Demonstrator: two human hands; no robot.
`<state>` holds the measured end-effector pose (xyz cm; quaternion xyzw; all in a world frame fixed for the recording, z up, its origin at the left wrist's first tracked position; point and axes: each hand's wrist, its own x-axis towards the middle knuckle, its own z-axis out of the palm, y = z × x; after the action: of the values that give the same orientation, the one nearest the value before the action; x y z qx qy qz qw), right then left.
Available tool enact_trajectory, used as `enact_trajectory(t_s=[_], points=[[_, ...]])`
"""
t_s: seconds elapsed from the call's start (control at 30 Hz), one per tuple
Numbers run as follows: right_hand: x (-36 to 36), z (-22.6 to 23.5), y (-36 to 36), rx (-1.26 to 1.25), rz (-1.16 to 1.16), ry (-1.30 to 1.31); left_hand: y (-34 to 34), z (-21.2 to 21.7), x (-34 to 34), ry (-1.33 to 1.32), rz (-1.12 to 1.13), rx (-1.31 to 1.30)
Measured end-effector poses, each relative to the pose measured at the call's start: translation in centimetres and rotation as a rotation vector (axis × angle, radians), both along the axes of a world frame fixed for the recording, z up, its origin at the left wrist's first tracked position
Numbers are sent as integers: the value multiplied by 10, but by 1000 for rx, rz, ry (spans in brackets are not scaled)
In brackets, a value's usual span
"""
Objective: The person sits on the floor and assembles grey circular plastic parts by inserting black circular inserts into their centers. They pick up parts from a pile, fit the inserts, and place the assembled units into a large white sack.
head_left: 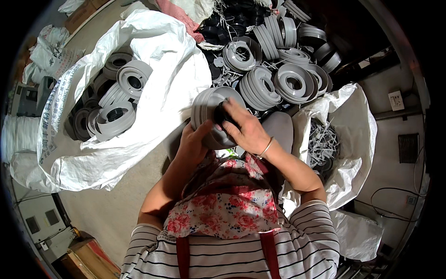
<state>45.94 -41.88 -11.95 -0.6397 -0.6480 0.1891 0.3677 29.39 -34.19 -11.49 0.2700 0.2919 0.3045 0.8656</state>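
Head view. Left hand (194, 142) grips a grey plastic spool (211, 116) from below, fingers curled round its near rim, thumb up against the face. Right hand (246, 130) lies on top of the spool's face, fingers bent over a small black part (222, 115) at the hub; whether they pinch it or just press on it is unclear, since the fingers cover it. The spool is held centre frame, above the lap and a floral apron (227, 209).

Left: big white sack (158, 60), open, holding more grey spools (132, 79). Far right: loose pile of spools (278, 79) on the floor. Right: second white bag (357, 139) with thin grey scrap pieces (323, 142).
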Motion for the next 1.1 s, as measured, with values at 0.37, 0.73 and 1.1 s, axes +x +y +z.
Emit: enact_trajectory(t_s=[0.37,0.73,1.1], points=[[4,30,-10,-28,192,-327,2,10,-17,243,-276,248],[4,33,-10,-27,291,-317,11,17,-22,190,-363,-4],[-12,21,8,-360,-291,791,-5,14,-19,279,-196,456]])
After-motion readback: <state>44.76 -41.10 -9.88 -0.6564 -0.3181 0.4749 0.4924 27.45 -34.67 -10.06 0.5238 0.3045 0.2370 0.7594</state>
